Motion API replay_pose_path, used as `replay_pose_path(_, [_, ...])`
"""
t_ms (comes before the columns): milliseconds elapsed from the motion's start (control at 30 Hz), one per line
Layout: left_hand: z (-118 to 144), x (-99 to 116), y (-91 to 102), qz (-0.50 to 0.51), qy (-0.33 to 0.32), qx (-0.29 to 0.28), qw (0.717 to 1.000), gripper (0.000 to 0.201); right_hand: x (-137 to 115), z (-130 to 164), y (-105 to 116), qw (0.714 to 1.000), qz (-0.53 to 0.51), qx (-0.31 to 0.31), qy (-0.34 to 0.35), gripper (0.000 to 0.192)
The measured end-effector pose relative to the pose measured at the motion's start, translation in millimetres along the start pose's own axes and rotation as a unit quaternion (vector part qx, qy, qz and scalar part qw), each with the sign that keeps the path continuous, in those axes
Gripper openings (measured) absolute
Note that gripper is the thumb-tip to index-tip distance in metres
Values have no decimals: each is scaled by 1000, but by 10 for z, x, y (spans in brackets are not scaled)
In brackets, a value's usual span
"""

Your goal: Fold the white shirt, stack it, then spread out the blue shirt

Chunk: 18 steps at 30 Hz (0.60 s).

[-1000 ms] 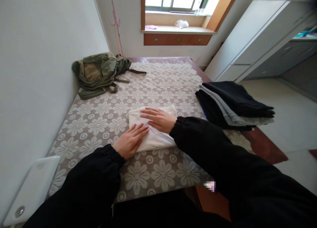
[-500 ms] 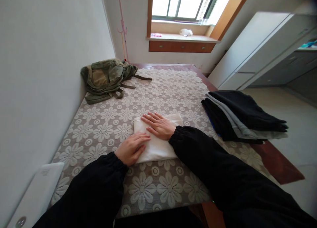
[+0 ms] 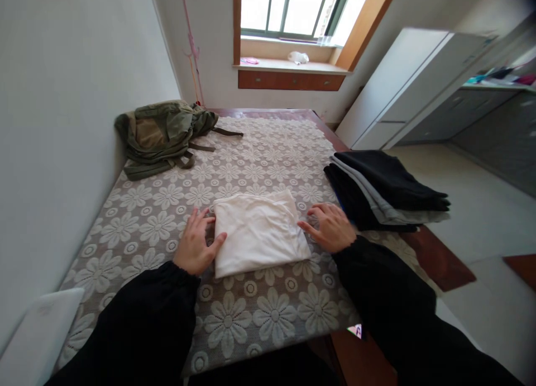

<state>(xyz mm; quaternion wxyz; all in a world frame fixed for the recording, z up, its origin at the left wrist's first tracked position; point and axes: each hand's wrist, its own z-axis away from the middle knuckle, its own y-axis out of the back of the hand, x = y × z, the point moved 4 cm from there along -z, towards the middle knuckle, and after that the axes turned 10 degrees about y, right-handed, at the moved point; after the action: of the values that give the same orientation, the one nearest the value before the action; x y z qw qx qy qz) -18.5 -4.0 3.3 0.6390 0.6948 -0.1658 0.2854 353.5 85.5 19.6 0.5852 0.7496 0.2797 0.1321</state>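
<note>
Presently: cloth [image 3: 259, 232] folded flat on tablecloth [image 3: 228, 319], presumably so the folds lie supported | left hand [image 3: 195, 245] at left edge, thumb overlapping | right hand [image 3: 330, 228] beside right edge, contact unclear | both hands' fingers spread, gripping nothing

Daylight glares white through the window [image 3: 299, 9], while the upper-right corner is dark and seemingly blurred.

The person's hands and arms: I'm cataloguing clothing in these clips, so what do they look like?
The left sleeve and right sleeve are both long, loose and black, with cuffs that appear gathered; no print or stripe shows on either. The left hand and right hand are bare, with no gloves or rings visible.
</note>
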Motion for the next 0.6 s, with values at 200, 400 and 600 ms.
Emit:
replay_pose_path(200, [31,59,48,102,50,-2,994,43,-61,95,-141,996,-85,-24,2,37])
replay_pose_path(400, [56,121,47,16,-12,-42,999,43,-146,-96,-187,996,-85,-32,7,39])
replay_pose_path(600, [137,112,-37,-123,-7,-35,992,55,-162,-73,-294,993,-119,8,-18,43])
